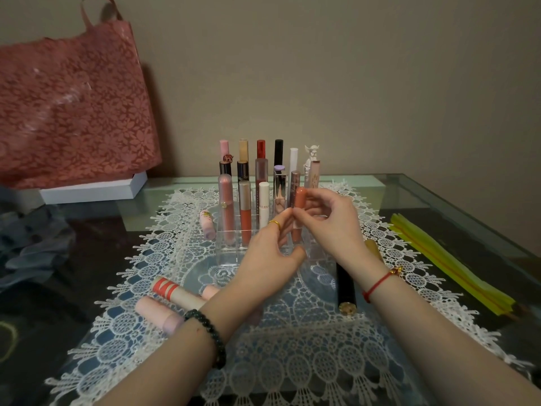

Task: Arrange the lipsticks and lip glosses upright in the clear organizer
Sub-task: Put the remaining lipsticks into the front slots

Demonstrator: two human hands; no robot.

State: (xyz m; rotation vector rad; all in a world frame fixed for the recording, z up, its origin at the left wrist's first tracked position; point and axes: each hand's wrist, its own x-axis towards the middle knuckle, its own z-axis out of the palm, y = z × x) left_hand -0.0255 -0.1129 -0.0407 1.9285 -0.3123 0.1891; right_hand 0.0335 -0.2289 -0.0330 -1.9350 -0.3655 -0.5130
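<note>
**A:** Where's the tube now?

**B:** I've got the peach lip gloss (pixel 299 212) upright over the front row of the clear organizer (pixel 234 253), right of the filled slots. My right hand (pixel 330 224) pinches it near the cap; my left hand (pixel 272 253) has its fingertips closed narrow against the tube's side.

**A:** How will it handle?

**B:** Light, stiff and slick, I'd judge. Best held high on the cap and steadied lower down, since a tilt could catch the slot wall.

**A:** Anything in the way?

**B:** The standing tubes crowd close behind. A black tube (pixel 345 285) lies by my right wrist, pink lipsticks (pixel 164 313) lie near my left, on the lace mat (pixel 292 361).
</note>
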